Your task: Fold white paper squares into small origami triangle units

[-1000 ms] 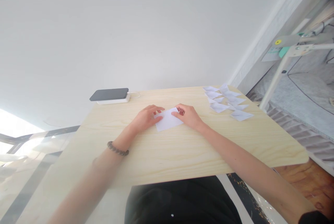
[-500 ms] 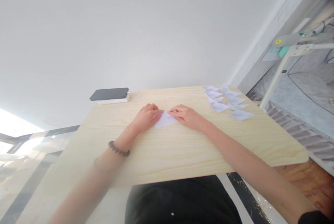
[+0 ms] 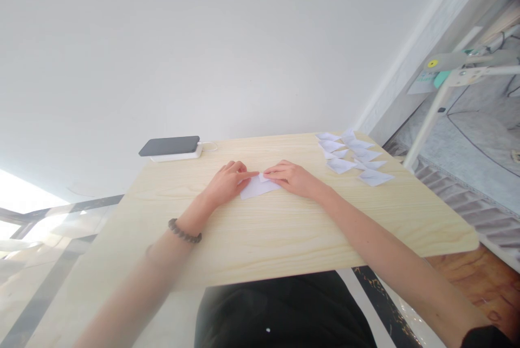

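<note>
A small white sheet of paper (image 3: 257,189) lies on the wooden table (image 3: 260,240) between my two hands. My left hand (image 3: 231,181) rests on its left side, index finger stretched toward the top edge and thumb against the paper. From the right, my right hand (image 3: 292,180) pinches a small flap at the paper's upper right, fingers and thumb together. The fingers hide part of the paper's upper edge and right side.
Several folded white paper pieces (image 3: 376,177) lie in two rows at the table's back right. A dark phone (image 3: 169,145) on a white block, with a white cable, is at the back left. Behind the table stands a white wall (image 3: 252,56).
My right fingers have shifted slightly and a small flap now shows folded at the paper's upper right. My left index finger reaches farther right along the top edge.
</note>
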A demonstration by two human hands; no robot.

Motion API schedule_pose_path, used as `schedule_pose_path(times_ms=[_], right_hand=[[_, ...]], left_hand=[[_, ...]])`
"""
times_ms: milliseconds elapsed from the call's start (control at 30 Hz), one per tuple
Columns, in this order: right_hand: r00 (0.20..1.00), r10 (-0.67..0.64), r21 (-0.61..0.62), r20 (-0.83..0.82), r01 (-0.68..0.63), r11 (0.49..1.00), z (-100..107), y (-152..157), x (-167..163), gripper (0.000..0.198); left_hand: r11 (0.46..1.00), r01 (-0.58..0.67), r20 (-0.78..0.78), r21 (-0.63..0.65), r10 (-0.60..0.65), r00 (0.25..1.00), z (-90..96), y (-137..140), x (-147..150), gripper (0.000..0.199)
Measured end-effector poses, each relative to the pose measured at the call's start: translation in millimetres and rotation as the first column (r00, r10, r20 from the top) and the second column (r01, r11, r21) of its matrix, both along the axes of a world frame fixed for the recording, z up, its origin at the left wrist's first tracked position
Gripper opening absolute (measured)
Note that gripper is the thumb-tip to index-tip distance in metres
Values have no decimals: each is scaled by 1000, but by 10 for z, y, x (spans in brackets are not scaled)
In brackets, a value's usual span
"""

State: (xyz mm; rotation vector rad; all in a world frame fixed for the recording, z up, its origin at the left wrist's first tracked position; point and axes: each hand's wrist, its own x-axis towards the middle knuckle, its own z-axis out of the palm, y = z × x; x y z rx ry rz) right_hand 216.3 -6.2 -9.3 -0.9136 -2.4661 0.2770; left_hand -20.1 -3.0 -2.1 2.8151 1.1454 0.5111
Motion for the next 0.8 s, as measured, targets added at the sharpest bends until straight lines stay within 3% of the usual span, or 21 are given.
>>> schedule_pose_path(times_ms=[433, 800], right_hand=[[996, -12, 69, 91, 6, 998, 31, -34, -7, 31], [990, -17, 150, 143, -4, 989, 64, -57, -27, 30]], left_hand=[[999, -8, -40, 39, 10, 999, -14, -1, 2, 33], [991, -77, -126, 111, 91, 988, 15, -45, 58, 33]])
